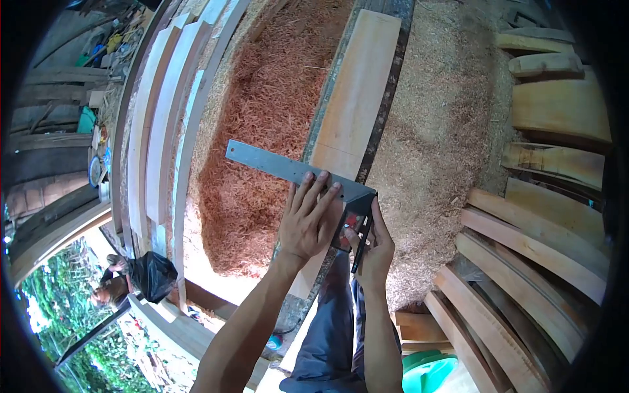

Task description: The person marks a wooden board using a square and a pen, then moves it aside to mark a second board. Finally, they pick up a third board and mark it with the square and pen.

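Note:
A pale wooden board [357, 85] lies lengthwise on a dark narrow beam. Across it rests a try square [275, 162], its metal blade sticking out past the board's left edge and its dark handle by the right edge. My left hand [305, 223] is spread flat on the board, fingertips pressing on the blade. My right hand [375, 252] is beside the square's handle, fingers closed around a slim black pencil [358, 254]; the index finger reaches the square's corner. A faint line crosses the board just beyond the blade. The right palm is hidden.
Wood shavings [268, 118] cover the ground on both sides. Cut curved boards [524, 255] are stacked at the right, long planks [173, 111] at the left. A green plastic item [429, 372] is near my legs. Another person [118, 285] is at the lower left by a black bag [152, 276].

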Motion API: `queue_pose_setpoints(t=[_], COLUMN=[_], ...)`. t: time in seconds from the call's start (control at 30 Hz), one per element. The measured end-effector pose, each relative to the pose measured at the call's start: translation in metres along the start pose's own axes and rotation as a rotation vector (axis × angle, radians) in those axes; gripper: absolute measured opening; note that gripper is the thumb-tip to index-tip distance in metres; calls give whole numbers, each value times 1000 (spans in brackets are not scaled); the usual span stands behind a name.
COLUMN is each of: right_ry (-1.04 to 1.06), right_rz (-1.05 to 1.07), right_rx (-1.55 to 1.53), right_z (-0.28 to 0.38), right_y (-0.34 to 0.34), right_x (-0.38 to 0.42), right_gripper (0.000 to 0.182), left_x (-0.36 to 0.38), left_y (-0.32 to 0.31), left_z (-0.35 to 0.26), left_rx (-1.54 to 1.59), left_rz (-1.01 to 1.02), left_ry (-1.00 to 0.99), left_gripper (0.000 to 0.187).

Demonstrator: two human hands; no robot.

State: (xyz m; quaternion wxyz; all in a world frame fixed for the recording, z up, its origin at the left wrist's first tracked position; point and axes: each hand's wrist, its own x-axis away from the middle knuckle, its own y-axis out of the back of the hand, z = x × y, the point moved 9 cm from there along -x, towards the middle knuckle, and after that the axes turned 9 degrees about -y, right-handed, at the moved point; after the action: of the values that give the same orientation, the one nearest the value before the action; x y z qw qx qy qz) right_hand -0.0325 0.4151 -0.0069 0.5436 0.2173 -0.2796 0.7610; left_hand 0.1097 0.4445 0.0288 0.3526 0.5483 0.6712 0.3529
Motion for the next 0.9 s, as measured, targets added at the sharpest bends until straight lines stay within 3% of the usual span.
queue_pose_setpoints(t=[0.2, 0.27, 0.37, 0.4, 0.47, 0.53, 0.63, 0.9], right_ry=[-3, -11, 336, 214, 243, 308, 286, 282], right_rz=[-6, 7, -238, -292, -406, -385, -130, -121], right_rx=[44, 56, 428, 245, 264, 329, 198, 499], right_z=[6, 4, 27, 35, 49, 71, 76, 77], right_y=[-2, -1, 17, 21, 38, 34, 6, -23], right_x=[2, 1, 4, 5, 6, 2, -17, -32], right_gripper=[75, 66, 51, 46, 39, 29, 17, 18], left_x=[-4, -4, -3, -2, -2, -2, -2, 0], left_y=[4, 5, 3, 3, 3, 5, 3, 3], left_z=[-6, -6, -5, -5, -5, -3, -4, -1], left_rx=[-11, -18, -33, -43, -44, -37, -42, -30], left_rz=[15, 5, 5, 5, 2, 4, -6, -21], left_ry=[36, 35, 32, 29, 31, 32, 29, 41], left_gripper=[52, 53, 52, 51, 51, 50, 50, 47])
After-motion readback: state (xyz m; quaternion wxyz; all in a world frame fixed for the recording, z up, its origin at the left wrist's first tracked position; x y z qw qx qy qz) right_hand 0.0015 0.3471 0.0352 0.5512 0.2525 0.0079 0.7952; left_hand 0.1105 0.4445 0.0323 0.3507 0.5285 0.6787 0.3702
